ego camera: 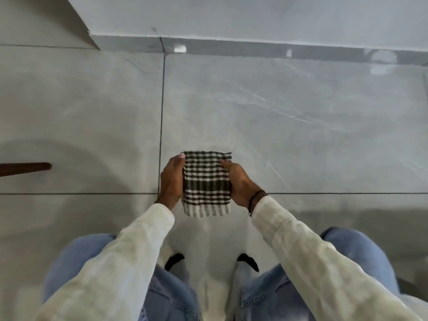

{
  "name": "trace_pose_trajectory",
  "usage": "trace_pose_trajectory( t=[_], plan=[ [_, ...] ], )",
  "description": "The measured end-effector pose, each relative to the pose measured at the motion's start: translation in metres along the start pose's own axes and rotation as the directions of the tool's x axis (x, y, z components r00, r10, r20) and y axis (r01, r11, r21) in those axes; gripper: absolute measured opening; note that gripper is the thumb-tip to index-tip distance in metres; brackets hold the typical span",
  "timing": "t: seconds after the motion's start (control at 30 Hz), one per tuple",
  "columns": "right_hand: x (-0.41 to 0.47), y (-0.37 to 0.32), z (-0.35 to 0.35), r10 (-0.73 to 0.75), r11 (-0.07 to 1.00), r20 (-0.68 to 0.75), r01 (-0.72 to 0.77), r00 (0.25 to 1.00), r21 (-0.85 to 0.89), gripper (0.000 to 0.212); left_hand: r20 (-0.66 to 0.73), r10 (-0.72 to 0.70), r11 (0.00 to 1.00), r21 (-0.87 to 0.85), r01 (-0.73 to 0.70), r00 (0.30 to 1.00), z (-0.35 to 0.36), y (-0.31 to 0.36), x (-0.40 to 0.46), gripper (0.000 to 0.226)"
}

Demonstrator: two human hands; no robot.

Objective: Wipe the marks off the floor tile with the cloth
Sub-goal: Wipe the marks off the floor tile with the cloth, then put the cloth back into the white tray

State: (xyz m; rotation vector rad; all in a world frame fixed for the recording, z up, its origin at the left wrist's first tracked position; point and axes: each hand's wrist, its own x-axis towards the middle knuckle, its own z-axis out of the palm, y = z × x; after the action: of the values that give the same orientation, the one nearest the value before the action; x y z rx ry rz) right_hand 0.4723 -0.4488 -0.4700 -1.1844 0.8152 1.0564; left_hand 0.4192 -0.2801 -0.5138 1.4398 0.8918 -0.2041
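1. Nearest to us are our bent knees in light blue jeans (97,258) and the pale sleeves (129,246) reaching forward; dark sock tips (174,260) show between the legs, so we judge we are squatting over the floor.
2. Past the sleeves, our left hand (171,181) grips the left edge of the checked cloth (206,181), fingers curled behind it and the thumb at its top corner.
3. Our right hand (238,181) pinches the right edge, thumb laid across the front; a dark bracelet (256,200) sits at that wrist.
4. The cloth is folded into a small pad and is held in the air between both hands, above the grout cross, not touching the floor.
5. We judge it light, soft and limp: it will sag if held by one corner, so we would bunch it under a flat palm to press and rub.
6. Beyond it lies the grey floor tile (289,117), glossy and probably slick; faint pale streaks cross it, though we cannot tell marks from veining or glare.
7. Farthest off, the skirting (254,48) meets the wall, and a dark wooden bar (25,169) enters at the left.
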Motion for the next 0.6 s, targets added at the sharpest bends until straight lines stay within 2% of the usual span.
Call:
trace_pose_trajectory(
  t=[0.03, 0.1, 0.2, 0.27, 0.33, 0.43, 0.53, 0.6],
  plan=[
    [-0.024, -0.006, 0.004, 0.014, 1.0, 0.015, -0.014, 1.0, 0.011, 0.042, 0.063, -0.05, 0.995, -0.085, 0.055, 0.997, -0.001, 0.021, -0.02, 0.051],
    [-0.072, -0.017, 0.013, 0.041, 0.999, 0.049, -0.042, 0.998, 0.024, 0.045, 0.152, -0.138, 0.969, -0.185, 0.166, 0.979, -0.008, 0.061, -0.062, 0.051],
    [-0.161, -0.046, 0.033, 0.066, 0.998, 0.041, -0.066, 0.997, 0.011, 0.049, 0.18, -0.262, 0.943, -0.163, 0.292, 0.948, -0.027, 0.128, -0.138, 0.038],
    [-0.22, -0.065, 0.049, 0.074, 0.997, 0.022, -0.073, 0.997, -0.023, 0.048, 0.159, -0.287, 0.943, -0.126, 0.308, 0.945, -0.039, 0.169, -0.188, 0.024],
    [-0.28, -0.083, 0.068, 0.057, 0.996, 0.033, -0.054, 0.998, -0.074, 0.046, 0.078, -0.267, 0.955, -0.114, 0.275, 0.96, -0.054, 0.213, -0.235, 0.014],
    [-0.356, -0.099, 0.103, -0.003, 0.978, 0.121, 0.029, 0.993, -0.207, 0.046, -0.084, -0.227, 0.967, -0.138, 0.214, 0.97, -0.079, 0.273, -0.294, 0.015],
    [-0.408, -0.1, 0.146, -0.006, 0.925, 0.195, 0.08, 0.981, -0.373, 0.04, -0.272, -0.178, 0.979, -0.15, 0.141, 0.946, -0.119, 0.317, -0.339, 0.028],
    [-0.428, -0.096, 0.175, -0.044, 0.862, 0.2, 0.139, 0.979, -0.487, 0.039, -0.327, -0.158, 0.979, -0.172, 0.106, 0.932, -0.148, 0.331, -0.366, 0.037]
  ],
)
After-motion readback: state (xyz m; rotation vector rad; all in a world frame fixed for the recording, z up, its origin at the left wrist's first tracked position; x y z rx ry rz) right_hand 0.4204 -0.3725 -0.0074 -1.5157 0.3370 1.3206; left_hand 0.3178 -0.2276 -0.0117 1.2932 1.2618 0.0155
